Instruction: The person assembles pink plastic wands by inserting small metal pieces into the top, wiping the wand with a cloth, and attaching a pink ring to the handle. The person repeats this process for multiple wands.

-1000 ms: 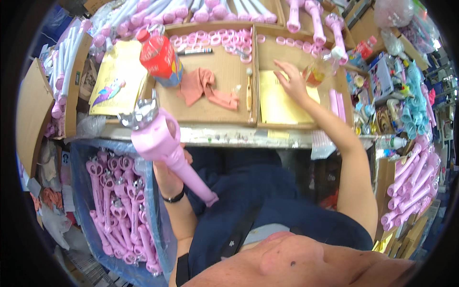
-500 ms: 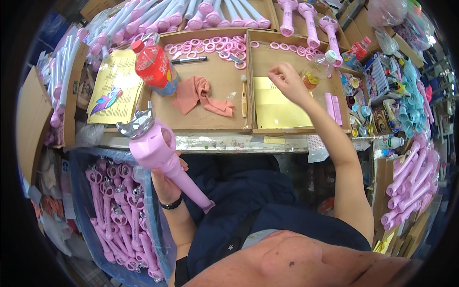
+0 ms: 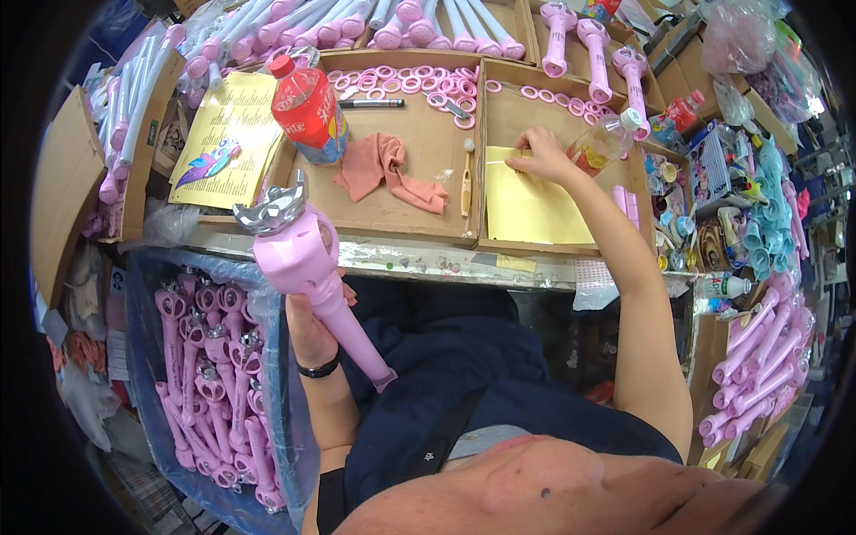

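My left hand (image 3: pixel 312 332) is wrapped round a pink plastic wand (image 3: pixel 332 308) with a shiny silver crown (image 3: pixel 272 212) on its round head. The wand tilts, head up and to the left, with its handle's end over my lap. My right hand (image 3: pixel 546 160) is over the upper part of a yellow sheet (image 3: pixel 535 214) in the right-hand cardboard tray (image 3: pixel 473 192). Its thumb and fingers are bent together near a small pale strip at the sheet's upper edge; what they pinch, if anything, is too small to make out.
A blue-lined bin (image 3: pixel 299 428) of crowned pink wands stands at my left. The trays hold pink rings (image 3: pixel 412 84), an orange cloth (image 3: pixel 383 169), a marker (image 3: pixel 373 103), a toothbrush (image 3: pixel 466 183) and bottles (image 3: pixel 308 111). Bagged pink handles (image 3: pixel 749 366) lie at the right.
My right hand has come down and slightly right onto the yellow sheet. My left hand still holds the wand, which stands a little more upright. The whole view has shifted slightly.
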`<state>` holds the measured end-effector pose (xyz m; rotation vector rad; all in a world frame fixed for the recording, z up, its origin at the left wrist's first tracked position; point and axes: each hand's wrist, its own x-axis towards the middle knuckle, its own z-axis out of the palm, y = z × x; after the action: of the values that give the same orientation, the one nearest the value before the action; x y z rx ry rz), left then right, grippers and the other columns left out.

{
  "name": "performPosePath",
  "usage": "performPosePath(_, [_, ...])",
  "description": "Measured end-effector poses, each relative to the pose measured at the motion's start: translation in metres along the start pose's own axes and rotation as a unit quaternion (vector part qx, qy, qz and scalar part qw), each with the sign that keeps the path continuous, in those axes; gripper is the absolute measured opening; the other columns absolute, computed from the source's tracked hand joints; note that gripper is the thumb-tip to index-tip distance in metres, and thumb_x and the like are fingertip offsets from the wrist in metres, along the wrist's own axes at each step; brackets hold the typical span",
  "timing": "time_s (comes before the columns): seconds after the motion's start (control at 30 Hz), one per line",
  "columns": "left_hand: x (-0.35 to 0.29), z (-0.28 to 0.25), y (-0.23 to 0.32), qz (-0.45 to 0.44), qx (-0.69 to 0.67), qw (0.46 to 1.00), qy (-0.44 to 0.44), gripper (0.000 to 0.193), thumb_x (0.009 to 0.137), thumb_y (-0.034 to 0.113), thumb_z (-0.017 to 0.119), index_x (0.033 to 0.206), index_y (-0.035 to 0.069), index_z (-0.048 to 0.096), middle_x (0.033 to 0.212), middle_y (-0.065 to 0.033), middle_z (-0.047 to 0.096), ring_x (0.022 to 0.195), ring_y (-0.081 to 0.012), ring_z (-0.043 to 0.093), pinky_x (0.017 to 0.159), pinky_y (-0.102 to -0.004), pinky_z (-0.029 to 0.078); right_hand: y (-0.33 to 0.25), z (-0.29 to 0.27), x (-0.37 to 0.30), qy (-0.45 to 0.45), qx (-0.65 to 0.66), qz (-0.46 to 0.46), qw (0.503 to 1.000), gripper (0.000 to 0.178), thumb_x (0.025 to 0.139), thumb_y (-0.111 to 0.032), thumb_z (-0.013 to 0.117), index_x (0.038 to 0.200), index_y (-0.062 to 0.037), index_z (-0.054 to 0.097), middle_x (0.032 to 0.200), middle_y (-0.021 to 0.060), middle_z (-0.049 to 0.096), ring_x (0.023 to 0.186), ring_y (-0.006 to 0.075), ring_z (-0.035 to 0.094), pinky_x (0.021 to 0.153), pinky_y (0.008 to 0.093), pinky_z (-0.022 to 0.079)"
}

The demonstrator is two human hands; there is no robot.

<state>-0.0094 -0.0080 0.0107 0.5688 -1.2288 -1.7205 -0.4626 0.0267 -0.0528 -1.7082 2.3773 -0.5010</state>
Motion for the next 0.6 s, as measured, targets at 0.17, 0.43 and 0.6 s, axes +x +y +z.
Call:
performPosePath(0.17, [-0.002,-0.003,0.000,0.011,0.006,1.000,-0.003,0.066,0.091,0.058,0.043,0.117,-0.003,0.048,0.101,-0.0152,0.060,0.072,-0.0188,0.059,0.062,-0.0298,0.048,0.001,0.008,-0.011,0.046,0.102,-0.038,0.993,0.035,0.075,-0.027,0.069,0.100,-0.0047,0.061,0.096,0.0138,0.055,0.096,0.0304,0.051,0.084,0.0400,0.042])
performPosePath(0.43, [0.000,-0.003,-0.004,-0.002,0.003,1.000,-0.012,0.065,0.091,0.056,0.045,0.119,-0.003,0.047,0.102,-0.0158,0.059,0.074,-0.0191,0.060,0.063,-0.0293,0.049,0.000,0.017,-0.021,0.161,0.059,-0.117,0.978,0.021,0.082,-0.017,0.063,0.096,-0.0023,0.060,0.102,0.0148,0.055,0.101,0.0298,0.050,0.086,0.0369,0.042])
performPosePath(0.6, [0.000,-0.001,-0.004,-0.002,0.002,1.000,-0.015,0.065,0.091,0.055,0.047,0.120,-0.003,0.046,0.103,-0.0158,0.059,0.074,-0.0189,0.060,0.064,-0.0291,0.049,-0.001,0.018,-0.023,0.127,0.171,-0.019,0.977,0.019,0.086,-0.020,0.061,0.091,-0.0012,0.060,0.091,0.0123,0.059,0.089,0.0272,0.056,0.080,0.0338,0.045])
